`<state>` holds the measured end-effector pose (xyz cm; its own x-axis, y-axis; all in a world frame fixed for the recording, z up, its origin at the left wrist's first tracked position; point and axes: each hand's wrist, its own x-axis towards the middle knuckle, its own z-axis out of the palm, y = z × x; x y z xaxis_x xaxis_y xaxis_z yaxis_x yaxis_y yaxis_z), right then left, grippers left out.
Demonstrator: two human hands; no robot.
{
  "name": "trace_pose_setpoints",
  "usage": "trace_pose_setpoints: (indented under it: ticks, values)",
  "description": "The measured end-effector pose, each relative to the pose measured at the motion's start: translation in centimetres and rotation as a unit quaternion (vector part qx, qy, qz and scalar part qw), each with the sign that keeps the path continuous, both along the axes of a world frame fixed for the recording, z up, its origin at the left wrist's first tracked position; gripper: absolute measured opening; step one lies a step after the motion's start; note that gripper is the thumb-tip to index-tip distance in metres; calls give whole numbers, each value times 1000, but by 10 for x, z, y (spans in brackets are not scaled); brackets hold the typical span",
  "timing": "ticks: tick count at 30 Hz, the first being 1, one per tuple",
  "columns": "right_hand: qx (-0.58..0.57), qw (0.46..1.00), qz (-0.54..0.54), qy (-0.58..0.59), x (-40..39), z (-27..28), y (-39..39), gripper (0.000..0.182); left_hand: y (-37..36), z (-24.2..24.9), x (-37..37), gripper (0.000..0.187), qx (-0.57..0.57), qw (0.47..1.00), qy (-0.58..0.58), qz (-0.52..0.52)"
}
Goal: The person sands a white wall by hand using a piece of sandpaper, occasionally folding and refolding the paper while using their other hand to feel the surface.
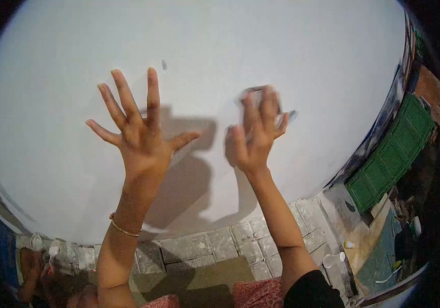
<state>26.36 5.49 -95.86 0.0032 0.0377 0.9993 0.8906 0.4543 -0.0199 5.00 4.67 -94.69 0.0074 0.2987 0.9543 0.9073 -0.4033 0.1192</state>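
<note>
My left hand (143,134) lies with its fingers spread wide against a white wall (302,46), and a thin bracelet circles that wrist. To its right, my right hand (261,131) is smeared by motion, its fingers pressed over a small flat dark-edged piece (254,89) at the wall. What that piece is, I cannot tell. Just right of those fingers a grey smudge (293,117) marks the wall. Another small grey mark (164,65) shows above my left hand. Shadows of both hands fall on the white surface.
Grey paving blocks (186,248) run along the wall's foot, partly under a brownish mat (204,282). On the right are a green panel (392,151) and a white cup (328,261). Another person's limbs (33,274) show at lower left, near a white object (54,248).
</note>
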Motion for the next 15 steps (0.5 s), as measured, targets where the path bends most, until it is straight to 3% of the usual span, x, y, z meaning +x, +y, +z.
trace_pose_setpoints:
  ticks: [1, 3, 5, 7, 9, 15]
  values:
    - [-20, 994, -49, -95, 0, -3, -2, 52, 1, 1, 1, 122, 1, 1000, 1, -3]
    - [-57, 990, -86, -95, 7, 1, -4, 55, 1, 1, 3, 121, 24, 1000, 0, 2]
    - [-38, 998, -13, 49, 4, 5, -1, 56, -1, 0, 1, 121, 13, 1000, -3, -1]
    - [-48, 999, 9, 15, 2, 3, -6, 55, -1, 0, 1, 120, 9, 1000, 0, -7]
    - [-39, 997, -63, -25, 10, 3, -1, 57, 0, -2, 0, 119, 32, 999, 4, -10]
    - [-121, 992, -47, 13, -11, -2, -17, 66, -1, -1, 0, 115, 12, 1000, 5, -1]
